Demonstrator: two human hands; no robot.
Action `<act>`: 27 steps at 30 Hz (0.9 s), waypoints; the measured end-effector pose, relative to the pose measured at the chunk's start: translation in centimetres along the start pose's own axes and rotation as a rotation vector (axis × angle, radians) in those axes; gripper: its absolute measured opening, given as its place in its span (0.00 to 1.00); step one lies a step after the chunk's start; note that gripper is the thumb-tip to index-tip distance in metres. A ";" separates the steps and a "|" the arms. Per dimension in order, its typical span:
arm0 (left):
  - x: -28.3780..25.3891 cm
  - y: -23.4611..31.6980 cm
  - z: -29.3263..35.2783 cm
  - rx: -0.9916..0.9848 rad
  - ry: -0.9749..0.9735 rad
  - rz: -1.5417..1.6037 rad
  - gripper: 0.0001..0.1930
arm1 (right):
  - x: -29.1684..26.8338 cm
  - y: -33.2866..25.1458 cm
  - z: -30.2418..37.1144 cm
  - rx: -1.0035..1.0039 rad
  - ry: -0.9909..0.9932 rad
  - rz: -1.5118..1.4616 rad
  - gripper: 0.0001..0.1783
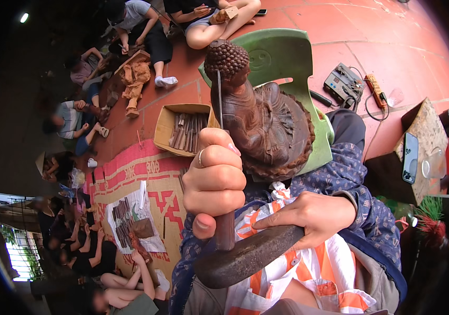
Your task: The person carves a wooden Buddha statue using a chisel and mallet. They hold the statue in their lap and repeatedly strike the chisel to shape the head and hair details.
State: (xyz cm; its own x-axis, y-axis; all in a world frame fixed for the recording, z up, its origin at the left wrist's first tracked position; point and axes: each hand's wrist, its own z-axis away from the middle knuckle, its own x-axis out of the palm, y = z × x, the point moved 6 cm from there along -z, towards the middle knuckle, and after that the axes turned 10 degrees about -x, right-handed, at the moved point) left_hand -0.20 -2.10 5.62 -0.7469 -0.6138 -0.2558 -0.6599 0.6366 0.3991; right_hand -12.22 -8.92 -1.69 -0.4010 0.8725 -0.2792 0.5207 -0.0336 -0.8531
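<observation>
My left hand (214,176) is closed in a fist around the dark wooden handle of a chisel (225,233). Its thin blade points up and overlaps the head of a dark brown seated carved statue (271,121); whether it touches, I cannot tell. My right hand (319,218) grips a dark, round-ended carving mallet (245,258), index finger stretched along its top. The mallet's face lies at the butt of the chisel handle, touching or nearly so. The statue leans back on a green plastic chair (282,52) in front of me.
A cardboard box (167,118) of chisels stands left of the statue. More tools lie on white cloth (153,233) over a patterned mat (124,176). At right are a grey electrical box (342,83), a power strip (375,90) and a phone (410,157) on a block. Several people sit at left.
</observation>
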 end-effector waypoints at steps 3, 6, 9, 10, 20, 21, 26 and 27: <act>0.1 0.2 -0.2 -0.016 -0.003 0.020 0.29 | 0.2 -0.7 0.0 -0.014 -0.012 -0.041 0.33; -0.2 0.5 -0.3 -0.057 -0.010 0.037 0.29 | 0.7 -1.0 -0.4 0.001 0.007 -0.071 0.33; -0.7 0.7 -0.5 -0.057 -0.030 0.071 0.29 | 1.3 -1.0 -0.9 -0.092 0.025 -0.063 0.32; -1.0 0.5 -0.5 -0.046 -0.041 0.095 0.29 | 1.2 -0.8 -1.1 -0.032 0.053 -0.068 0.32; -2.8 -0.1 0.1 0.048 0.353 0.371 0.24 | 1.1 -0.3 -0.9 -0.052 0.030 -0.039 0.33; -3.6 0.6 0.0 0.081 0.395 0.360 0.23 | 1.0 -0.3 -0.8 -0.043 0.030 -0.053 0.33; -4.9 2.4 -1.0 0.131 0.442 0.086 0.25 | -0.5 -0.5 0.2 -0.100 0.071 -0.033 0.29; -4.8 2.5 -1.1 0.084 0.392 0.006 0.26 | -1.1 -0.2 0.8 -0.062 0.083 -0.016 0.29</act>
State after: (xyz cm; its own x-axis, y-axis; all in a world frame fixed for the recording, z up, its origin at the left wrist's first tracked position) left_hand 1.83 1.98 8.81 -0.6736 -0.7312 0.1078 -0.6721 0.6666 0.3222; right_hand -12.49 -10.25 -1.54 -0.3477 0.9100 -0.2259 0.5614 0.0091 -0.8275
